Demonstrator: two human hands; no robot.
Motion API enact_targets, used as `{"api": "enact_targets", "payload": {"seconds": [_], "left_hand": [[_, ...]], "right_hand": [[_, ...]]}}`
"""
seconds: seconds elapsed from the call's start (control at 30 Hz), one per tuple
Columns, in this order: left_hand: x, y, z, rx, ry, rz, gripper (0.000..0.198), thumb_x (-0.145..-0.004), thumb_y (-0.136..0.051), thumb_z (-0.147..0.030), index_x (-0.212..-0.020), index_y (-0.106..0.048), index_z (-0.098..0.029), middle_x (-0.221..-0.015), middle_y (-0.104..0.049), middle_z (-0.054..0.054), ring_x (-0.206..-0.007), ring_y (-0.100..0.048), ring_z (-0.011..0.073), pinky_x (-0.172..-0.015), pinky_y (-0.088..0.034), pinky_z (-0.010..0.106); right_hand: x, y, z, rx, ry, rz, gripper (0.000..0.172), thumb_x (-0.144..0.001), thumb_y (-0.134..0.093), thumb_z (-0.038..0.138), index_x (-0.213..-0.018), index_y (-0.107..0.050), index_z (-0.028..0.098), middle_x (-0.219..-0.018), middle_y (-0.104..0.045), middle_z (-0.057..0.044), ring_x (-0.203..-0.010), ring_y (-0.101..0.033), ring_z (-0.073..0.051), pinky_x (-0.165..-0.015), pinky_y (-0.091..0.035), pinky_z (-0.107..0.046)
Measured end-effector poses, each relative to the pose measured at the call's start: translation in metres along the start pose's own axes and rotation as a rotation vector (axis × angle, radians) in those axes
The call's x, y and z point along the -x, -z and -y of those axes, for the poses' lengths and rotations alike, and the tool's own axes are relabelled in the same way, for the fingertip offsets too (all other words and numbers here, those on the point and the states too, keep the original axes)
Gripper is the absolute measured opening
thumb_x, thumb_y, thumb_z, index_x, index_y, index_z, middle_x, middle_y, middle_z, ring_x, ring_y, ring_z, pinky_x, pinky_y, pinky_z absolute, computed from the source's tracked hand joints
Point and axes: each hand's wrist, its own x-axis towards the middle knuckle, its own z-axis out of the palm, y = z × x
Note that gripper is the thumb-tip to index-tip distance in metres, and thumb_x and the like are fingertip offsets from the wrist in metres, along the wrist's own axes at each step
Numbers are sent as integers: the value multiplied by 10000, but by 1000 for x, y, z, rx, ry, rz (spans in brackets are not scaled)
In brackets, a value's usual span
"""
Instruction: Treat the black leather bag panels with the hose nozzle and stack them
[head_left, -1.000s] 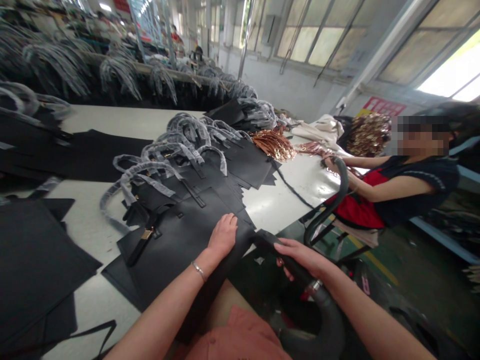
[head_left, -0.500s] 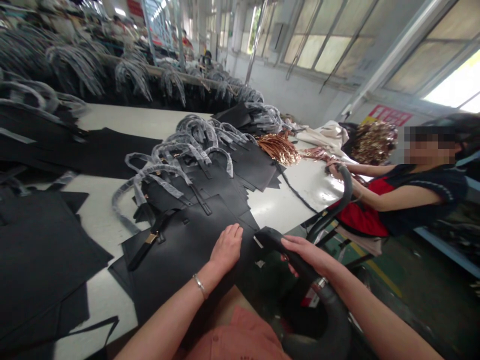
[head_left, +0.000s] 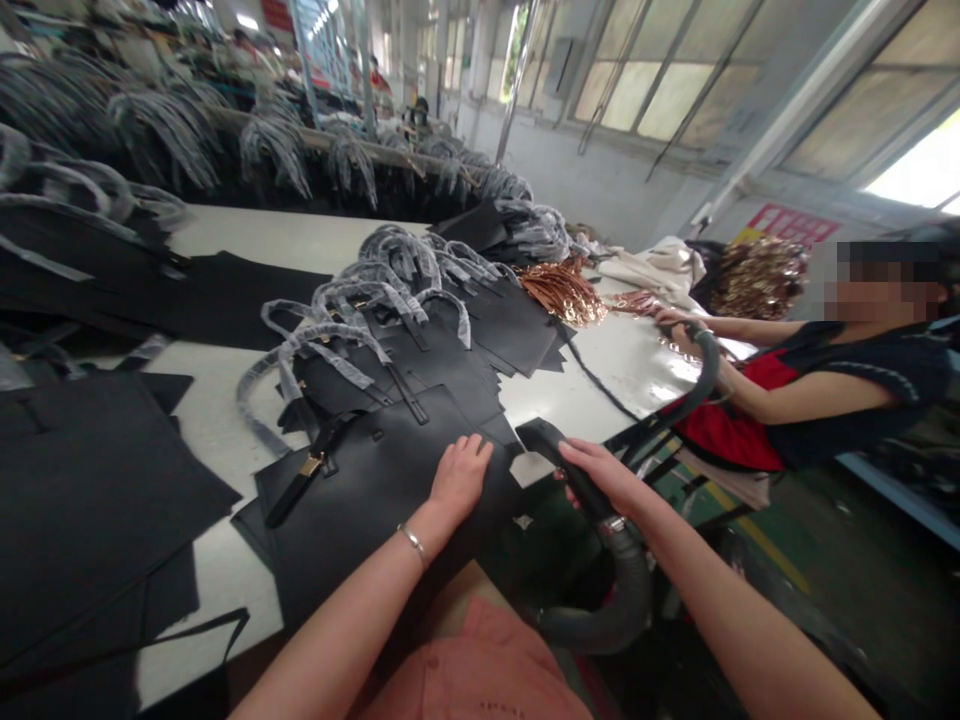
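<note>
My left hand [head_left: 461,478] lies on the right part of a black leather-like bag panel [head_left: 352,510], fingers stretched out over its surface. My right hand [head_left: 600,472] is wrapped round a black hand-held nozzle [head_left: 544,440] on a thick ribbed hose [head_left: 630,585]. The nozzle points up and left, just beyond the panel's right edge and apart from my left hand. On the panel's left side is a black strap with a gold-coloured buckle [head_left: 311,465]. Behind lie more black panels with plastic-wrapped handles [head_left: 405,260].
More black panels [head_left: 90,480] lie at left on the white table [head_left: 247,235]. Brown straps with gold-coloured clasps [head_left: 562,290] are piled farther back. At right a co-worker [head_left: 810,390] sits with both hands near a second black hose [head_left: 701,375].
My right hand has moved the nozzle slightly up and away, from beside the panel's right edge. My left hand stays on the panel. The view has shifted slightly.
</note>
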Motion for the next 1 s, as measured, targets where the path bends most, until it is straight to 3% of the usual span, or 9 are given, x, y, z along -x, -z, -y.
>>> {"api": "enact_targets", "payload": {"seconds": [0.1,0.27,0.4,0.5,0.8,1.0], "left_hand": [[-21,0,-1,-48,-146,30,171,-911,-454,-122,-979,-599,-183,-1019,-583,91,-927,-517,223,-743,-453,334],[-52,-6,-3,-102,-460,178,190,-891,-448,-82,-857,-631,-116,-881,-606,124,-844,-549,227,-631,-447,311],[-61,-9,-2,-138,-675,233,268,-891,-394,-69,-816,-652,-78,-794,-593,147,-750,-562,227,-570,-432,320],[-64,-10,-2,-137,-760,223,288,-884,-376,-59,-785,-646,-79,-782,-584,152,-723,-566,218,-543,-424,314],[-71,-14,-1,-61,-571,214,234,-921,-358,-110,-922,-592,-97,-881,-575,138,-684,-604,181,-582,-481,295],[-78,-14,3,14,-125,170,232,-905,-347,-46,-996,-549,-116,-993,-568,133,-787,-638,189,-708,-520,323]], "right_hand": [[22,12,-14,-46,-19,-23,267,-889,-554,418,-1022,-519,190,-677,-635,0,-414,-590,-118,-363,-501,-217],[47,23,-37,-130,-22,-77,350,-869,-598,409,-1141,-498,214,-695,-636,0,-444,-605,-127,-382,-504,-219],[53,28,-44,-174,-55,-117,378,-867,-597,415,-1173,-492,220,-706,-642,-11,-440,-599,-131,-379,-499,-226],[54,31,-45,-190,-62,-132,408,-861,-606,415,-1203,-481,231,-709,-645,-8,-447,-601,-130,-387,-503,-224],[48,22,-41,-181,-27,-82,452,-857,-607,408,-1252,-472,236,-692,-632,8,-446,-598,-123,-385,-495,-215],[36,4,-32,-110,7,17,451,-860,-599,412,-1253,-481,225,-698,-631,13,-432,-593,-112,-376,-482,-204]]}}
